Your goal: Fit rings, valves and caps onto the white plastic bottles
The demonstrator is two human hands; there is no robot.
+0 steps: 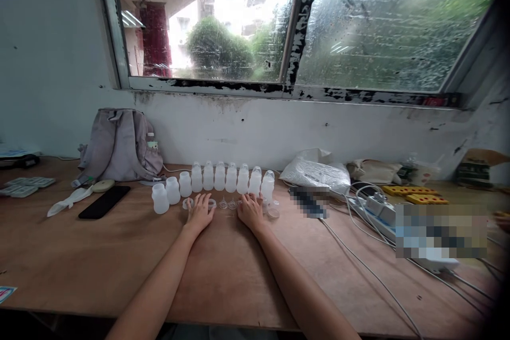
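Observation:
A row of white baby bottles stands along the back of the table. Three on the left, such as the open-necked bottle (160,200), have no tops; several others, like the capped bottle (231,178), wear clear covers. My left hand (200,213) lies low over the tabletop, fingers spread, with a bottle ring (212,204) by its thumb side and another ring (185,203) on its outer side. Clear bottle nipples (232,203) rest between both hands. My right hand (251,212) is palm down, fingers apart, beside a clear cover (273,213). What lies under my palms is hidden.
On the left are a grey backpack (115,143), a black phone (104,202) and a white strap-like item (69,201). To the right lie a silvery plastic bag (316,172), a power strip (372,215), trailing cables (358,271) and yellow perforated bars (426,199).

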